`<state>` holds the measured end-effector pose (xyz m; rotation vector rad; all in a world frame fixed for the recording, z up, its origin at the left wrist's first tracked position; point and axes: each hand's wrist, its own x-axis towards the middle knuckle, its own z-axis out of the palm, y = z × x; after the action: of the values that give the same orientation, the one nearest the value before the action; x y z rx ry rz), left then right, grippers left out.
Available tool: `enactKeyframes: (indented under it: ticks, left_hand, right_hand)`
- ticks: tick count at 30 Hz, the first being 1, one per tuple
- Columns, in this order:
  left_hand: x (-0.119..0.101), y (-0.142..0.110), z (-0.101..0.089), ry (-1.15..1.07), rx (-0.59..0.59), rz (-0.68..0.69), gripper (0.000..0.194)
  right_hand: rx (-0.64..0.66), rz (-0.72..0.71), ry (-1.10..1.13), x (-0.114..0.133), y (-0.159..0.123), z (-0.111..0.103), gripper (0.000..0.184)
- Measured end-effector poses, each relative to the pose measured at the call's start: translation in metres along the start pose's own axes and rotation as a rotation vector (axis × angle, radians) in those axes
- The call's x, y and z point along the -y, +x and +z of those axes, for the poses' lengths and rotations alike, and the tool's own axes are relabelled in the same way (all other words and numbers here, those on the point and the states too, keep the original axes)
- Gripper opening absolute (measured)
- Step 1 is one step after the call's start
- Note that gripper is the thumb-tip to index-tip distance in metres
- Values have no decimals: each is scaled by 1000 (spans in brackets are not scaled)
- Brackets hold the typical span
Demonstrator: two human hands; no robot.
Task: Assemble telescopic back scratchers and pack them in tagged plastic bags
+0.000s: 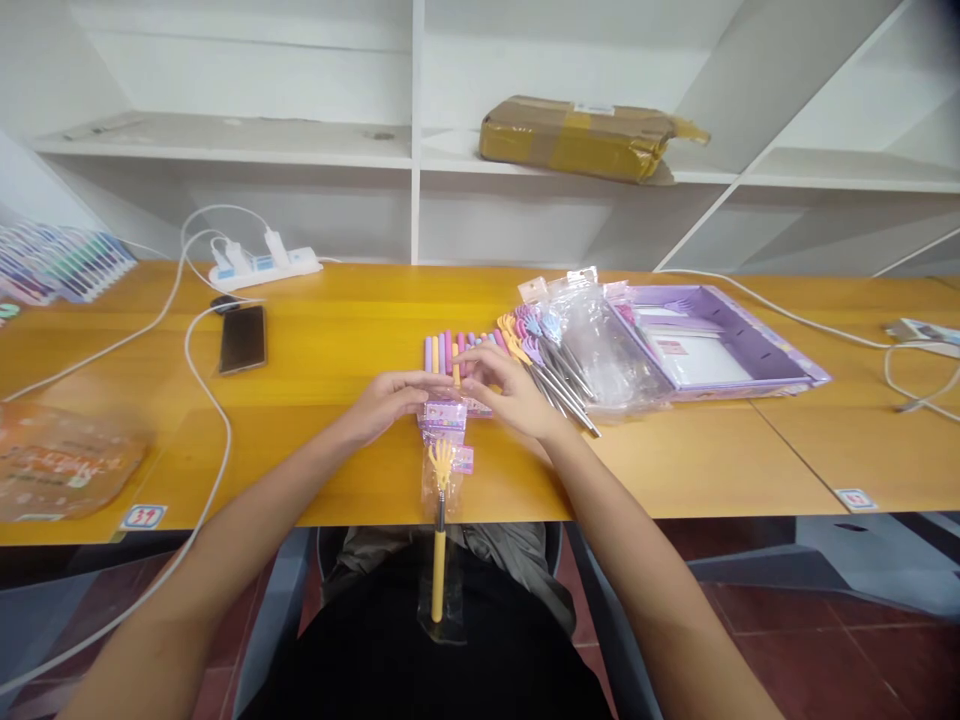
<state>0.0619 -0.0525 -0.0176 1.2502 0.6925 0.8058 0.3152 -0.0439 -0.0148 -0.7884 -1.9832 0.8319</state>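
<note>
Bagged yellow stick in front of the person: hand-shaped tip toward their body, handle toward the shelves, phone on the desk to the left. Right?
No, the stick's direction is flipped. Head view: the bagged yellow stick has its hand-shaped tip toward the shelves, handle toward the body. Phone is on the desk to the left, as stated.

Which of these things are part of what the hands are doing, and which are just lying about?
Seemingly part of it:
- bagged yellow hand-shaped stick
- row of coloured handles
- loose hand-ended sticks
- clear bags
- purple box, probably

Seemingly just lying about:
- phone
- power strip
- orange bag
- taped carton
</note>
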Motion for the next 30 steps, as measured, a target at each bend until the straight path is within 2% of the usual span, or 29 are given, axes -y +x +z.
enactKeyframes:
  ticks: [4,6,8,10,12,15,19,22,27,30]
  left_hand:
    - [1,0,-1,96,28,42,38]
    - [2,1,-2,138,40,72,54]
    - [4,1,-4,177,72,69,79]
    - [7,0,-5,234,117,26,91]
    - [10,0,-6,301,145,-11,81]
    - [10,-2,-4,366,168,9,62]
    - [4,-3,-1,404,204,31,54]
    - [3,-2,-2,415,177,39,46]
    - [8,1,-5,299,81,-14,36]
    - [6,3,-4,360,93,42,27]
  right_hand:
    - [43,104,39,-4,0,3,20]
    - [68,118,60,-6,0,3,20]
    - [65,112,84,-7,-1,3,20]
    - [74,86,121,-5,-1,2,21]
    - [101,36,146,-4,-1,0,25]
    - [147,-13,145,-2,0,-1,35]
    - [122,95,119,-5,0,5,35]
    - [134,194,137,-7,-2,9,34]
    - [236,210,121,-7,-2,9,32]
    - [254,207,123,-5,-2,8,32]
